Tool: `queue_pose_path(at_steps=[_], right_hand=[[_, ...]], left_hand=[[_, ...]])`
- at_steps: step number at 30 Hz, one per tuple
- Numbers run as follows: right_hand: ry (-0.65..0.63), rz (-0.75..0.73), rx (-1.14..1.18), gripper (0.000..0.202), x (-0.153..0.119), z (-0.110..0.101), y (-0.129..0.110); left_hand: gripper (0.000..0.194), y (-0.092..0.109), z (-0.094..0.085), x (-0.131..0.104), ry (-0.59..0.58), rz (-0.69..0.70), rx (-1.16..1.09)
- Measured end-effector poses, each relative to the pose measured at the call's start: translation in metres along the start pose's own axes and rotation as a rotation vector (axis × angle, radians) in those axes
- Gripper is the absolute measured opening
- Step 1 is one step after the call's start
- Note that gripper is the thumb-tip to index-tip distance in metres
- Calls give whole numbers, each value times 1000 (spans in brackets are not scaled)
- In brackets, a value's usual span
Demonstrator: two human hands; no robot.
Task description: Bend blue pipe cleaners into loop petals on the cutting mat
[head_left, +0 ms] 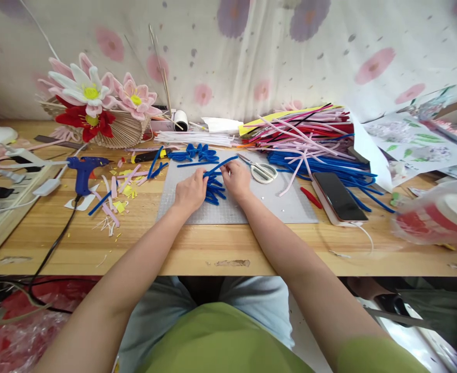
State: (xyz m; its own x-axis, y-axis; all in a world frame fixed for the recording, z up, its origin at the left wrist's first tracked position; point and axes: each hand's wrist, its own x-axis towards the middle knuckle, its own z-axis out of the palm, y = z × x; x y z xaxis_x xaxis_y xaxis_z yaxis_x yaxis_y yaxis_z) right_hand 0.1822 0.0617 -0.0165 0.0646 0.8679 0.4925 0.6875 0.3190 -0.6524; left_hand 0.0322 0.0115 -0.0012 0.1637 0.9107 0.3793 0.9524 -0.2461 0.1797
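Between my two hands runs a blue pipe cleaner (221, 164), slanting up to the right. My left hand (191, 192) pinches its lower left end, and my right hand (236, 178) has fingers closed at its upper right end. Under them, several blue pipe cleaner pieces (214, 192) lie bunched on the grey cutting mat (290, 210). Folded blue pipe cleaner shapes (197, 153) rest at the mat's back edge, with a straight blue piece in front of them. Right of my right hand lie white-handled scissors (263, 172).
A blue glue gun (83, 173) stands at left among pink and yellow scraps. Behind it are pipe cleaner flowers (90, 92). Bundles of blue pipe cleaners (321, 165) and pink ones (301, 129) lie back right. A phone (339, 196) and a bagged cup (441, 212) are at right.
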Motion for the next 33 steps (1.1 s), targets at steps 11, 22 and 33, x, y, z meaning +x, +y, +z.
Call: queue_pose_path(at_steps=[11, 22, 33], right_hand=[[-928, 268, 685, 39, 10, -36, 10], [-708, 321, 1016, 36, 11, -34, 7], [-640, 361, 930, 40, -7, 1, -11]], left_hand=[[35, -14, -5, -6, 141, 239, -145], [23, -8, 3, -5, -86, -192, -862], [12, 5, 1, -5, -359, -582, -1438]])
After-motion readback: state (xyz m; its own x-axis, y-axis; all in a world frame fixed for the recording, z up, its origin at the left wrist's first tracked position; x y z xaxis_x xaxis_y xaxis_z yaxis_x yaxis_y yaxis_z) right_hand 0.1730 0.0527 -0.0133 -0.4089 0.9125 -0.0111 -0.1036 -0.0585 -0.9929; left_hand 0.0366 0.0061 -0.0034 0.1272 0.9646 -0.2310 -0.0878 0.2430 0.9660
